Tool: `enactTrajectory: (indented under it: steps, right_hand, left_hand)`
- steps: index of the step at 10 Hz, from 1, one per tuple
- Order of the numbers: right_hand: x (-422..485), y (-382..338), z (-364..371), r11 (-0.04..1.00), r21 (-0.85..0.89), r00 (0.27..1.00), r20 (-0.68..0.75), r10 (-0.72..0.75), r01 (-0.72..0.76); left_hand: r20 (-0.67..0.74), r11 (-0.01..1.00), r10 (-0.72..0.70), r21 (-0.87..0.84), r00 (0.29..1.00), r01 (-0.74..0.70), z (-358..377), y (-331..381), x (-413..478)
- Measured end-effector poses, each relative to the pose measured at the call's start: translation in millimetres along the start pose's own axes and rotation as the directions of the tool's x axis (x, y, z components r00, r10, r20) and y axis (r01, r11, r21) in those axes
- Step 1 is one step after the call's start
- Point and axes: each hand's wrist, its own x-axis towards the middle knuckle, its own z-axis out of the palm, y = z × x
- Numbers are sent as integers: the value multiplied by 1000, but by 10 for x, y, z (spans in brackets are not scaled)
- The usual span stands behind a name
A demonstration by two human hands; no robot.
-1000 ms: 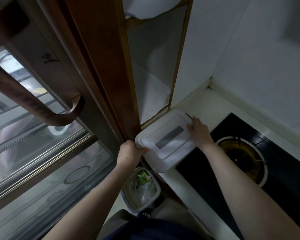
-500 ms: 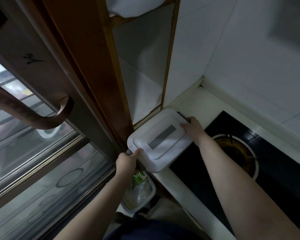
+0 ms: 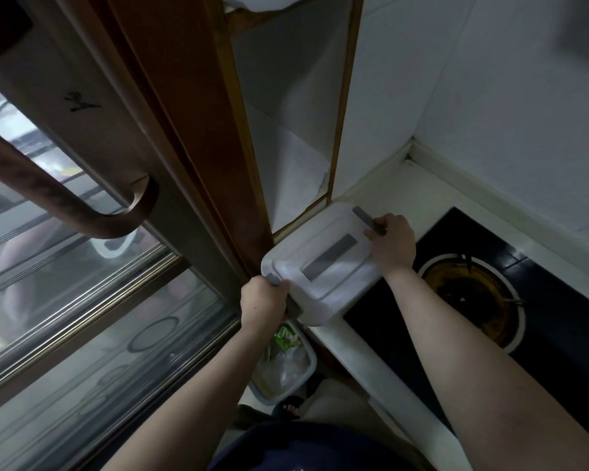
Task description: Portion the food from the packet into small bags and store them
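A white lidded storage box point(image 3: 323, 263) with a grey strip on its lid sits on the corner of the white counter point(image 3: 405, 195), beside the stove. My left hand point(image 3: 264, 302) grips the grey clasp at the box's near-left end. My right hand point(image 3: 391, 243) grips the grey clasp at its far-right end. What is inside the box is hidden by the lid.
A black glass stove point(image 3: 524, 300) with a round burner point(image 3: 470, 294) lies right of the box. A brown sliding door with a curved handle point(image 3: 58, 202) fills the left. On the floor below stands a small bin point(image 3: 283, 365) with plastic wrappers. White tiled walls close the corner.
My left hand slid from the lid's near corner onto the grey side clasp. My right hand shifted to hold the far clasp, which now sticks up from the lid.
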Motion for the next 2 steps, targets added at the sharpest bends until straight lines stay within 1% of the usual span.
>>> enactTrajectory:
  steps: [1,2]
  right_hand:
    - [13,20,-9,1000,-2,999,33,-4,4]
    - [27,-3,-168,977,-188,981,181,-67,102]
  left_hand:
    - [64,994,-23,-107,998,30,-41,1,-26]
    - [321,956,-19,-271,947,110,-254,-247,-92]
